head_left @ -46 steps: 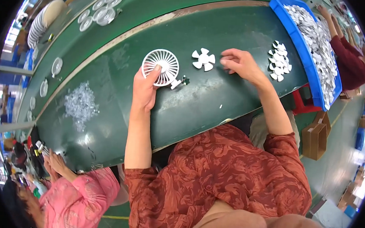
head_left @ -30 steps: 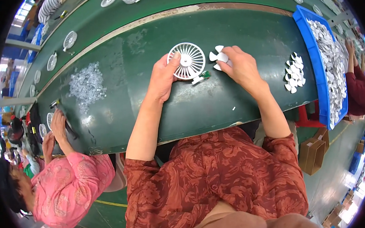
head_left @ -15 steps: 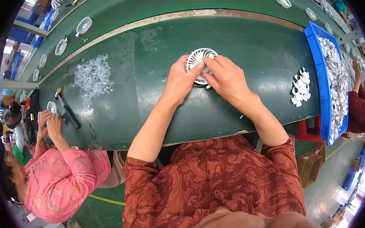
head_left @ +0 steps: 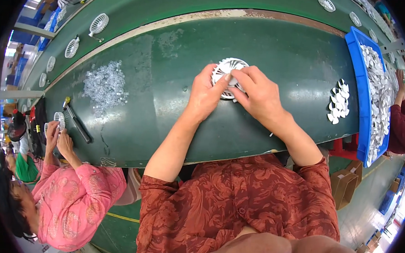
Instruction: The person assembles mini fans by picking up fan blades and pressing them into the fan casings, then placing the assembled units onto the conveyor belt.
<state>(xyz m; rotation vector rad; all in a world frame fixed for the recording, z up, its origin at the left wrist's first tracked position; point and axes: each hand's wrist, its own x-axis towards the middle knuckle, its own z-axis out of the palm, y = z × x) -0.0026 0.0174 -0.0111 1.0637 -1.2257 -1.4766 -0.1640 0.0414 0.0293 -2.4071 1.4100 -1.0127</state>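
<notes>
A white round slatted fan cage (head_left: pixel 231 63) is held just above the green worktop in front of me. My left hand (head_left: pixel 205 93) grips its left side, with the thumb reaching over the face. My right hand (head_left: pixel 261 94) has its thumb and fingers pressed together over the middle and right of the cage. A smooth white surface shows between the fingertips, but whether it is a loose piece is hidden. To the right lies a small pile of white blade-shaped pieces (head_left: pixel 339 103). A heap of small clear plastic pieces (head_left: pixel 104 85) lies to the left.
A blue tray (head_left: pixel 362 101) full of white pieces stands at the right edge. A hammer (head_left: pixel 78 122) lies at left, near a co-worker in a pink shirt (head_left: pixel 70 202), whose hands hold a similar white cage. Beyond the worktop, a green belt (head_left: pixel 135 11) carries several white cages.
The view has shifted slightly. Both hands stay at the cage, and its slatted face shows a little differently. The cages on the far belt sit slightly farther right.
</notes>
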